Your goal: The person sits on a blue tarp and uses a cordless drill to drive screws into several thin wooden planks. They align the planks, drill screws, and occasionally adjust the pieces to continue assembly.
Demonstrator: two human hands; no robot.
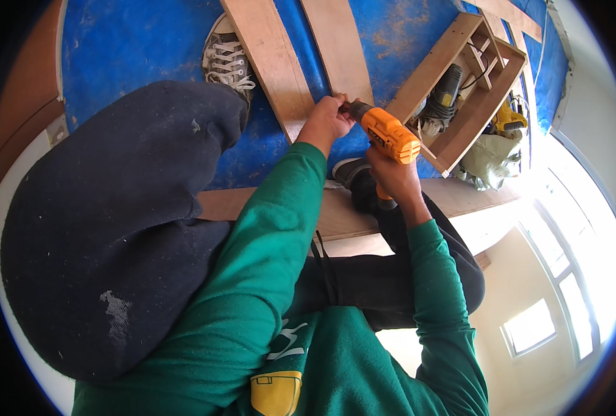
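Note:
An orange cordless drill [389, 132] is in my right hand [394, 175], which wraps round its grip. Its black chuck points up and left, toward my left hand [330, 118]. The fingers of my left hand are pinched together at the front of the chuck, by the near end of a wooden board [337, 52]; whatever they hold there is too small to make out. A second wooden board [272, 62] lies just left of it, its near end beside my left wrist.
At the right stands an open wooden tool box [476, 114] holding an angle grinder [446, 90]. Beside it are a yellow power tool [509, 119] and a pale green sack [489, 158]. A blue floor covering [135, 48] spreads beneath; a plank [453, 197] runs crosswise under my legs.

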